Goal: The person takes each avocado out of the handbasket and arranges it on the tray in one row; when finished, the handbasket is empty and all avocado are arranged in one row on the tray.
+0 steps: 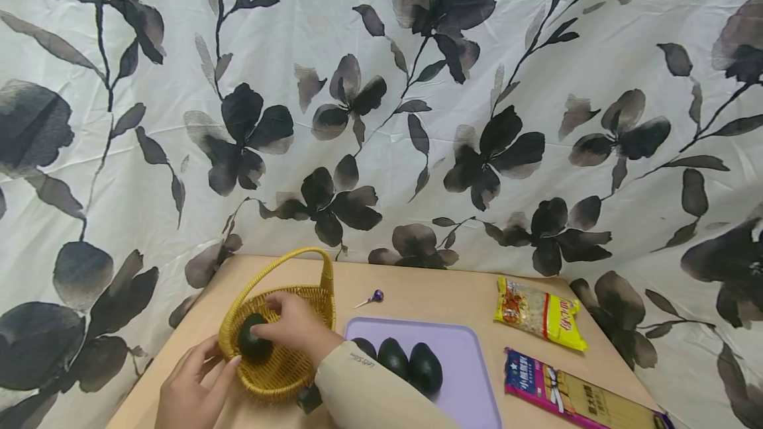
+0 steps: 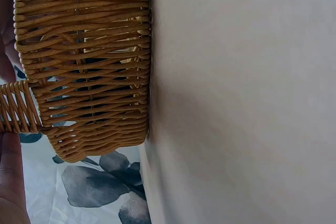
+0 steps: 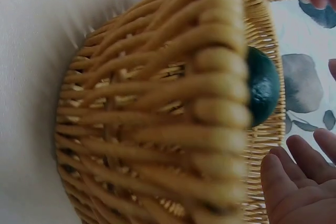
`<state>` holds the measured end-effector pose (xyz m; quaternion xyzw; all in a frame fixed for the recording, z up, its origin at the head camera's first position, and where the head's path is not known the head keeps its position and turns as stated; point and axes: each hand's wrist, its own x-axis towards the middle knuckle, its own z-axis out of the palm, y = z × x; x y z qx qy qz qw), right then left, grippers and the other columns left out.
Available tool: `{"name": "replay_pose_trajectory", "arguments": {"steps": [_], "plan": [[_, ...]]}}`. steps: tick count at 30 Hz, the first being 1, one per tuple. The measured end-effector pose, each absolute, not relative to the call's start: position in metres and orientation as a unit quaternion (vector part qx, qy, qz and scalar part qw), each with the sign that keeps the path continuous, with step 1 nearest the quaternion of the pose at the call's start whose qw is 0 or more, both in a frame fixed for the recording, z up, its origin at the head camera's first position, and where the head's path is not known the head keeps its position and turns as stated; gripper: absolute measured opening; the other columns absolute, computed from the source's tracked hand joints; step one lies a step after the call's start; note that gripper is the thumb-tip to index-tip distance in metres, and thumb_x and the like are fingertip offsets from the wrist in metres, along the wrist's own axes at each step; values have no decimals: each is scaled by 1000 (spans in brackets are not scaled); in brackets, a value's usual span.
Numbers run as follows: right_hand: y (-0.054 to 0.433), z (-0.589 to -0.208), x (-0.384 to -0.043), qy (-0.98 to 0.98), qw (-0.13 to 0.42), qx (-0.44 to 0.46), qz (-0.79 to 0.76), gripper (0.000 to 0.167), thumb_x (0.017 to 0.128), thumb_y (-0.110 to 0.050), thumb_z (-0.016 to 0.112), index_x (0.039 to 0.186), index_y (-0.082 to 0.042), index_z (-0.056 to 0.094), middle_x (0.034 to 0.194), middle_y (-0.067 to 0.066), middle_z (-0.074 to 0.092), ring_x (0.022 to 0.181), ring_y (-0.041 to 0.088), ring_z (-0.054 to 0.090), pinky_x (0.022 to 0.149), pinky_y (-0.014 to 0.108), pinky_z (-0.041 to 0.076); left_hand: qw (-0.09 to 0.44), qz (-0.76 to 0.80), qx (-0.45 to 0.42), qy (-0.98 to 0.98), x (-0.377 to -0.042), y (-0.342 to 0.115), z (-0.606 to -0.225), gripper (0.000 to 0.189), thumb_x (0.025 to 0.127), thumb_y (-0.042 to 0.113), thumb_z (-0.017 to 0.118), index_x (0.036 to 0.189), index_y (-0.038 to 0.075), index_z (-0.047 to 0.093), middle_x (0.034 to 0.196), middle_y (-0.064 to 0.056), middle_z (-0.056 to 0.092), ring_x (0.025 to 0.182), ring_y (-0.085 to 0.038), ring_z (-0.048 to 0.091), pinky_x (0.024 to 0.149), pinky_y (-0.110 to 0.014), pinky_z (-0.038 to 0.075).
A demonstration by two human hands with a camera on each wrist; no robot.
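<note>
A yellow wicker basket [image 1: 277,382] with a tall arched handle stands on the left of the table. One dark green avocado [image 1: 255,339] is inside it, towards the left; its glossy side shows past the rim in the right wrist view. My left hand [image 1: 189,390] grips the basket's left side, thumb and fingers on either side of the handle's base. Over the basket's opening is my right hand [image 1: 298,324], close to the avocado. In the right wrist view its loosely extended fingers [image 3: 307,163] are apart from the avocado.
Right of the basket, a lilac tray [image 1: 459,343] carries several more avocados [image 1: 426,368], partly hidden by my right sleeve. A purple-wrapped lollipop [image 1: 377,296] lies behind it. Farther right are a yellow food packet [image 1: 539,313] and a long purple-edged packet [image 1: 578,389]. Floral cloth [image 1: 417,151] hangs behind.
</note>
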<state>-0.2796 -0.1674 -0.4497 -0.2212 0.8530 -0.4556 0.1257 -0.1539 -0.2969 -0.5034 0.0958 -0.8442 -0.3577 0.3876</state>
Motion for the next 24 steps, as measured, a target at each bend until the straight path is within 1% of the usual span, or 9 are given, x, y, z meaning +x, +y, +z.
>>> {"name": "replay_pose_trajectory", "arguments": {"steps": [5, 10, 15, 20, 24], "plan": [[-175, -461, -283, 855, 132, -224, -449, 57, 81, -33, 88, 131, -16, 67, 127, 0, 69, 118, 15, 64, 97, 26, 60, 394, -357, 82, -843, -154, -299, -505, 52, 74, -6, 88, 120, 0, 67, 109, -8, 70, 102, 23, 46, 86, 5, 49], [-182, -471, -285, 850, 136, -226, -457, 55, 82, -31, 88, 129, -14, 68, 123, -1, 70, 109, 11, 65, 90, 23, 61, 401, -352, 68, -843, -155, -301, -506, 52, 74, -7, 88, 120, -1, 66, 110, -8, 70, 103, 23, 47, 86, 4, 50], [-187, -479, -285, 846, 148, -226, -460, 51, 81, -27, 89, 126, -13, 70, 119, -3, 72, 102, 7, 66, 86, 20, 61, 404, -348, 69, -843, -156, -301, -506, 53, 72, -6, 89, 119, 0, 67, 107, -7, 70, 102, 22, 47, 84, 4, 51], [-191, -489, -284, 845, 152, -238, -455, 47, 79, -24, 90, 121, -14, 72, 109, -7, 72, 90, 2, 62, 80, 18, 59, 422, -354, 62, -832, -157, -301, -507, 54, 70, -8, 90, 118, -1, 68, 103, -7, 70, 101, 23, 50, 84, 4, 51], [-193, -495, -285, 840, 166, -238, -459, 44, 77, -21, 91, 117, -15, 72, 99, -10, 69, 84, 2, 60, 76, 17, 57, 434, -360, 53, -825, -158, -301, -507, 54, 69, -10, 89, 118, -3, 68, 101, -8, 71, 100, 23, 51, 84, 2, 52]]}}
